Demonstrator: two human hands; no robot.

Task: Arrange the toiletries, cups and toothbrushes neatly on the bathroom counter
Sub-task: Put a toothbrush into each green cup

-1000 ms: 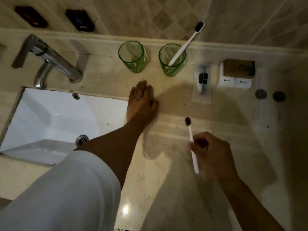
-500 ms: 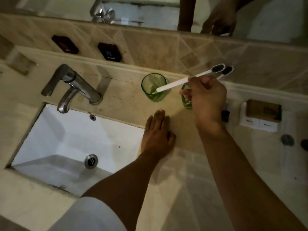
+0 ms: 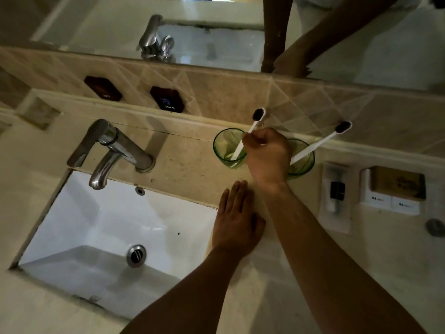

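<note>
The right hand (image 3: pixel 267 155) is gripping a white toothbrush (image 3: pixel 248 136) whose handle end is sitting inside the left green cup (image 3: pixel 228 148) near the counter's (image 3: pixel 192 165) back edge. The left hand (image 3: pixel 237 220) is lying flat beside the sink (image 3: pixel 108 225). Another toothbrush (image 3: pixel 320 143) is leaning in the right cup (image 3: pixel 303 160).

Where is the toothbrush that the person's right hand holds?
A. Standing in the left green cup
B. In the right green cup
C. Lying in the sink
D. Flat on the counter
A: the right hand grips the toothbrush, whose handle end sits inside the left green cup.
</note>
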